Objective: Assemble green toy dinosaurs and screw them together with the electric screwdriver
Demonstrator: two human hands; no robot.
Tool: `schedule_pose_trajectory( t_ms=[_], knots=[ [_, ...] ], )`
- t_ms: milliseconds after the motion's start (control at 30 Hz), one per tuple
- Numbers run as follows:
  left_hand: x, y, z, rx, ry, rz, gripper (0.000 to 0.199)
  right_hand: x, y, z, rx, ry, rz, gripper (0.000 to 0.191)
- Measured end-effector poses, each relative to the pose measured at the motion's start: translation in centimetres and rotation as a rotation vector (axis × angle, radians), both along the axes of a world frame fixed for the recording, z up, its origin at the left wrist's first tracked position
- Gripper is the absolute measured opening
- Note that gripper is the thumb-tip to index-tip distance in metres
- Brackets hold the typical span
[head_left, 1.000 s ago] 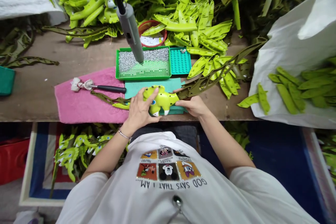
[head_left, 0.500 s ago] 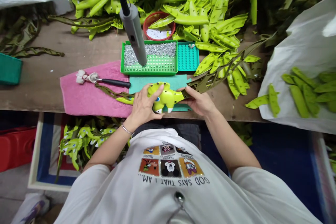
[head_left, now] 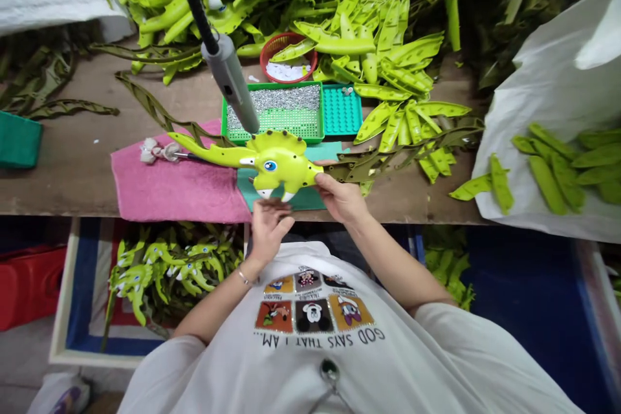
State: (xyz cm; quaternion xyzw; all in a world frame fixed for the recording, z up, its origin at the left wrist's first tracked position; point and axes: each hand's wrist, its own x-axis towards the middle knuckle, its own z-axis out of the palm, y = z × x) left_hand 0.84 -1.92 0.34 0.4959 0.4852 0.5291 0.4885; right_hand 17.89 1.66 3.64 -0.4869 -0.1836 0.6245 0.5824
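Note:
My right hand [head_left: 343,197] pinches the narrow end of a bright green plastic dinosaur toy [head_left: 286,162], which has a blue eye, white horns and a frilled crest. A long green piece and dark olive slatted strips [head_left: 373,165] stretch out from it to both sides. Just below the toy is my left hand [head_left: 270,229], somewhat blurred, its thumb apart from the fingers and nothing seen in it. Under the toy lie a teal mat [head_left: 310,200] and a pink towel [head_left: 179,197]. The toy partly covers a tool with a cloth-wrapped head [head_left: 160,151].
A grey electric screwdriver [head_left: 231,81] hangs over a green basket of screws [head_left: 321,113]. Beside it stand a teal tray [head_left: 342,110] and a red basket [head_left: 264,68]. Green parts [head_left: 407,65] pile up behind. Below the table edge, finished-looking toys [head_left: 155,265] fill a box.
The toy has lifted and turned, its long strip swinging up over the towel. My left hand has let go of it and dropped toward me; my right hand still grips it.

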Motion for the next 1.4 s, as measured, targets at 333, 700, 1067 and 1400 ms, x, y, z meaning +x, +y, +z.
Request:
schedule_pose_trajectory(
  t_ms=[333,700,1067,1400],
  knots=[
    [3.4,2.6,2.9,-0.358,-0.649,0.136,0.059,1.5,-1.5,-0.7,0.014,-0.221,0.335,0.056],
    [-2.7,3.9,3.0,-0.202,-0.561,0.362,0.043,5.6,0.7,-3.1,0.669,-1.431,0.433,0.027],
    [-3.1,3.2,2.1,-0.241,-0.490,0.462,0.052,4.1,-0.1,-2.4,0.769,-1.394,0.326,0.016],
    [-0.7,2.7,3.3,-0.367,-0.620,0.243,0.051,-0.1,1.6,-1.0,0.894,-1.181,0.554,0.018]
  ],
)
